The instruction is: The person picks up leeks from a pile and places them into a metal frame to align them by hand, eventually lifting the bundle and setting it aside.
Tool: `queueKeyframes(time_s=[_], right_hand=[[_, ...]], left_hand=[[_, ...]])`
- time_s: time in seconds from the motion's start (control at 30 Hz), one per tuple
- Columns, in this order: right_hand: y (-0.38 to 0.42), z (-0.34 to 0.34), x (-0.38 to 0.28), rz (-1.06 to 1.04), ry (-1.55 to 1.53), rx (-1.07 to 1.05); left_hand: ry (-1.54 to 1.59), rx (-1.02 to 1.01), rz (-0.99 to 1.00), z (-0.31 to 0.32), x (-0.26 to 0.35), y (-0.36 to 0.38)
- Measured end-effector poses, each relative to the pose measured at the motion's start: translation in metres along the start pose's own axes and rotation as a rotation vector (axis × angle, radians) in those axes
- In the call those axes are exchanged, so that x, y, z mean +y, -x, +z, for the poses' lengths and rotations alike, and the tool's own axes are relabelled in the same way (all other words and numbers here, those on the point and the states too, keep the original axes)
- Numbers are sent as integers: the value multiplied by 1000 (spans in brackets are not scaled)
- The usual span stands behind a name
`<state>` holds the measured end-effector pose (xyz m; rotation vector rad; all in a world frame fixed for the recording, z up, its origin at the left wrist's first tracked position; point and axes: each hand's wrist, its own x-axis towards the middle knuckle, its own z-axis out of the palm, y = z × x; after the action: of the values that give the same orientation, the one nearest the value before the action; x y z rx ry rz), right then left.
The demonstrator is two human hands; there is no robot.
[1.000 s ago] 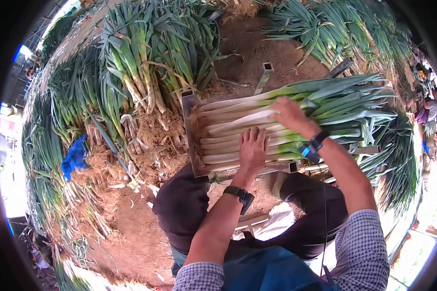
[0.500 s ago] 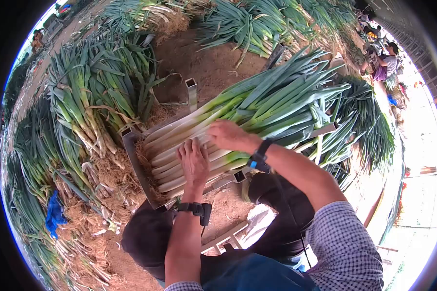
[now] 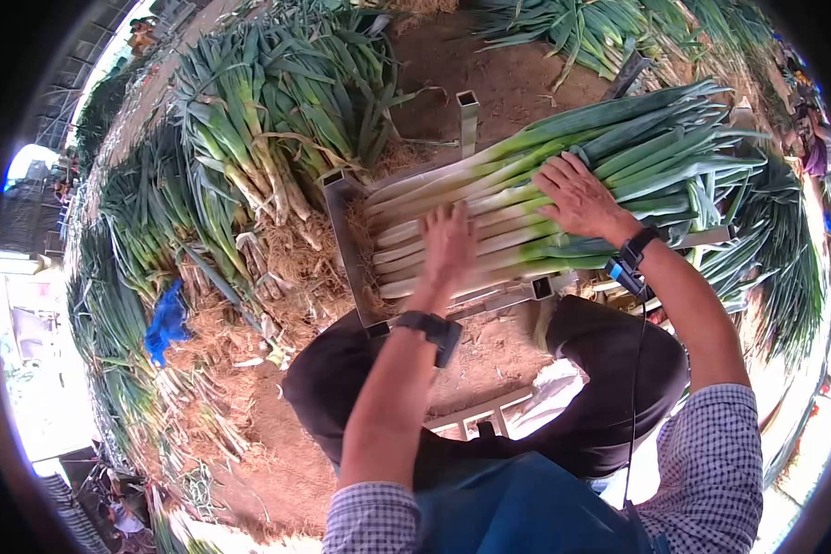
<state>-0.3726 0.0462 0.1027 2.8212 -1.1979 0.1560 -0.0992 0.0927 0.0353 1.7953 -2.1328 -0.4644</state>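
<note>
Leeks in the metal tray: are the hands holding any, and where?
Neither hand grips one. The left hand lies flat on the white stalks of the leeks; the right hand presses open where white turns green. The tray carries them.

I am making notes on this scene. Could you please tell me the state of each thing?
left hand: open, flat on the white stems
right hand: open, pressing on the green part
leeks: stacked lying in the frame
metal frame: on the ground, filled
blue cloth: crumpled on the ground

left hand (image 3: 448,242): motion-blurred, fingers indistinct
leeks (image 3: 526,198): partly hidden under both hands
far people: perhaps workers, too small
</note>
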Motion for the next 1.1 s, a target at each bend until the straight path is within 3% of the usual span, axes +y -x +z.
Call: queueKeyframes(time_s=[0.1, 0.23, 0.33, 0.4, 0.47, 0.53, 0.57, 0.6, 0.67, 0.77, 0.8, 0.83, 0.87, 0.9, 0.93, 1.0, 1.07, 1.1], right_hand=[[6, 2, 0, -23, 19, 64], [10, 4, 2, 4, -37, 111], [9, 8, 5, 17, -63, 112], [7, 33, -5, 40, -192, 198], [13, 4, 11, 16, -270, 183], [19, 4, 10, 10, -138, 343], [15, 9, 9, 36, -231, 274], [12, 5, 8, 33, -101, 163], [12, 8, 6, 31, -13, 161], [21, 49, 25, 43, -339, 438], [19, 55, 21, 29, -352, 556], [24, 12, 18, 2, -207, 291], [18, 30, 17, 2, -144, 338], [8, 43, 17, 105, -222, 58], [5, 18, 13, -3, -129, 83], [4, 12, 11, 5, -117, 131], [4, 0, 8, 35, -124, 52], [3, 1, 8, 11, -64, 112]], left_hand=[[-190, -522, -182, -52, -31, -28], [-377, -657, -192, -83, -100, -27], [-424, -575, -108, -88, -110, -14], [-358, -653, -88, -95, -120, 1], [-346, -720, 15, -90, -112, -15], [-371, -764, 38, -79, -133, -18], [-366, -763, -16, -89, -122, -14], [-412, -791, -77, -101, -103, -14], [-382, -793, -83, -105, -96, -14], [-304, -604, 31, -90, -124, -12], [-292, -401, 145, -99, -109, -3], [-174, -322, 160, -117, -81, 4], [-254, -376, 143, -116, -94, -2], [-189, -380, 180, -123, -95, 1], [-173, -448, 166, -121, -113, -2], [-203, -606, 217, -136, -96, 3], [-237, -764, 67, -136, -91, 10], [-261, -799, 0, -131, -89, 13]])
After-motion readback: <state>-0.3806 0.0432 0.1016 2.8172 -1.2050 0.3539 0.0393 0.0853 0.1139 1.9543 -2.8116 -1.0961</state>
